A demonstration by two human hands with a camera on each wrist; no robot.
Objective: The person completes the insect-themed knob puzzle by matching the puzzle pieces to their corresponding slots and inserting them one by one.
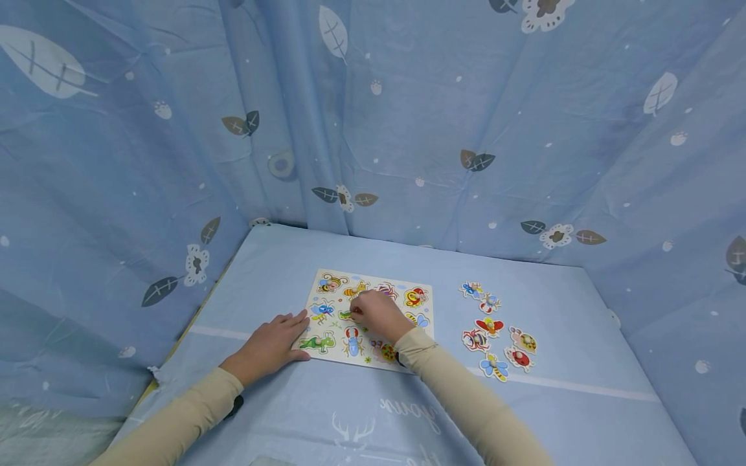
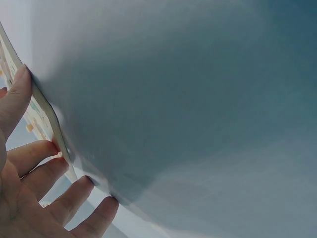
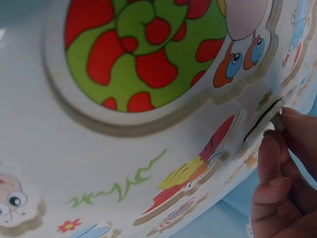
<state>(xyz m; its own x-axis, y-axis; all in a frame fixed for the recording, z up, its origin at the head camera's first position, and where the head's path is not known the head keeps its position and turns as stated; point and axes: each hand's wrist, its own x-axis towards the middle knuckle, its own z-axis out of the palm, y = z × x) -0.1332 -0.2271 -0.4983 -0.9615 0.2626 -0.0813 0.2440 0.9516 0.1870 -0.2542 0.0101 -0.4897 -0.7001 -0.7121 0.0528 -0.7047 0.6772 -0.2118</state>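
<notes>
A pale wooden peg-puzzle board (image 1: 338, 356) with insect pictures and cut-outs lies on the table. My left hand (image 1: 274, 343) lies at its left edge, fingers spread; in the left wrist view the fingertips (image 2: 106, 206) reach along the board's side. Over the middle of the board my right hand (image 1: 375, 314) pinches a green puzzle piece (image 1: 345, 315). The right wrist view shows thumb and finger on its small knob (image 3: 277, 122), the piece seen nearly edge-on close over the board. Its picture is mostly hidden by the hand. A snail picture (image 3: 148, 59) looms large there.
Right of the board lie several loose insect pieces, among them a ladybird (image 1: 519, 358), a spider (image 1: 475, 340) and a yellow-striped, blue-winged insect (image 1: 494, 367). Blue patterned curtains (image 1: 408, 129) stand behind and beside the cloth-covered table (image 1: 594, 349).
</notes>
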